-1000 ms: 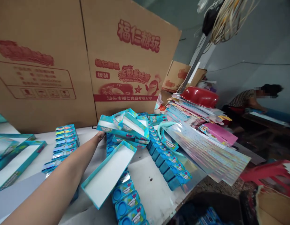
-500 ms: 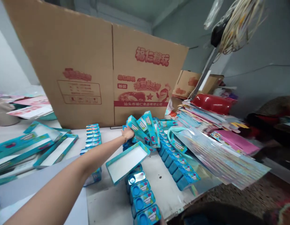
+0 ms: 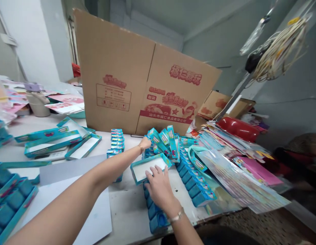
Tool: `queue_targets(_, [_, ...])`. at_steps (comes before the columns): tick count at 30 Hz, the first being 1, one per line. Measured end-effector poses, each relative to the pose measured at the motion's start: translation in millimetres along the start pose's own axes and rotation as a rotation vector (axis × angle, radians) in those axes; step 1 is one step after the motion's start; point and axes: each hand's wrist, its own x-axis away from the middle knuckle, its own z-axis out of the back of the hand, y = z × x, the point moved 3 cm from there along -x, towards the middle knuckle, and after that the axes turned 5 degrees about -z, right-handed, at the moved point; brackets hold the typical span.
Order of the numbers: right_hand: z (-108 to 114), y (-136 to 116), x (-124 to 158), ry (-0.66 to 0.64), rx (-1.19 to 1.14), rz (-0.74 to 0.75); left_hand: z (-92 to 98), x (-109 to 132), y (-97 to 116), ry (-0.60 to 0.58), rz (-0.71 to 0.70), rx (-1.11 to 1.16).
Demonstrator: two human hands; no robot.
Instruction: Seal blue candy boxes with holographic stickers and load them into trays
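My left hand (image 3: 146,143) reaches to the far end of the middle row, beside a heap of turquoise printed boxes (image 3: 164,140). Its fingers are curled, and what they hold is hidden. A shallow turquoise box tray (image 3: 141,170) with a white inside lies tilted on the middle row of blue tubs (image 3: 155,217). Over the tray's near right side is my right hand (image 3: 160,187), open with fingers spread and tips above the white bottom. Whether it touches the tray I cannot tell. Another row of blue tubs (image 3: 189,182) stands to the right.
A large cardboard box (image 3: 117,68) stands behind. At left lie white-lined trays (image 3: 83,146), tub-filled trays (image 3: 12,204) and a lidded bottle (image 3: 36,102). A short stack (image 3: 117,139) stands left of my forearm. Printed sheets (image 3: 236,180) and a red basin (image 3: 238,128) are at right.
My right hand has come up from the near end of the middle row to the tray. My left hand stays at the far end. The view has swung left.
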Motion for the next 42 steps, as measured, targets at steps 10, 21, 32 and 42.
queue_targets(10, [55,92,-22,0.248,0.129,-0.313,76.6,93,60,0.103,0.058,0.306])
queue_targets(21, [36,80,-16,0.220,-0.460,-0.312,165.2,327,-2,0.002,0.092,-0.202])
queue_targets(32, [-60,-208,-93,0.088,-0.347,0.249,251.2,315,-66,0.366,0.433,0.210])
queue_targets(42, [-78,-237,-113,0.001,-0.051,0.372,252.1,336,-94,0.353,0.372,0.676])
